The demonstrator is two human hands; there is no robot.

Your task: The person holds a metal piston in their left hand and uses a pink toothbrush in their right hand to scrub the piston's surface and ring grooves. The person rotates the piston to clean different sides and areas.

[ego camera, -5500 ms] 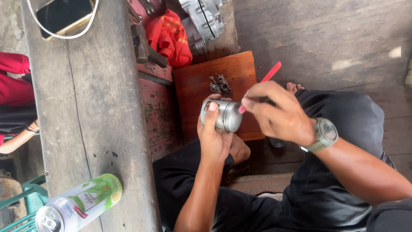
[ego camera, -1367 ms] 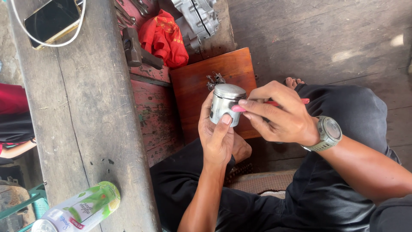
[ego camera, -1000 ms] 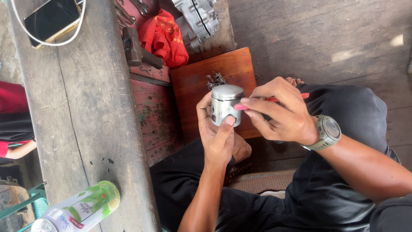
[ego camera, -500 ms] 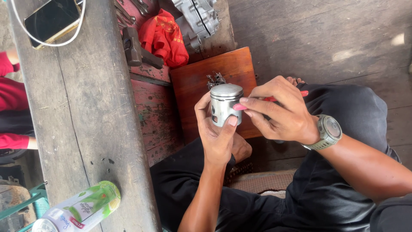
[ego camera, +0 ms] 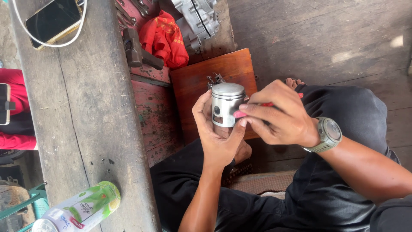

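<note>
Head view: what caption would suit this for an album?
Left hand holds a metal piston while the right hand presses a red tool against its side.

A green-and-white labelled drink can [ego camera: 77, 209] lies on its side at the bench's [ego camera: 86, 129] near end. A dark-screened phone [ego camera: 53, 19] rests at its far end, ringed by white cable [ego camera: 64, 43].

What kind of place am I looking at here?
Probably a small engine repair workshop. The left hand holds a metal piston, an engine casing lies on the floor, and a hammer and other tools sit beside the worn wooden bench.
</note>
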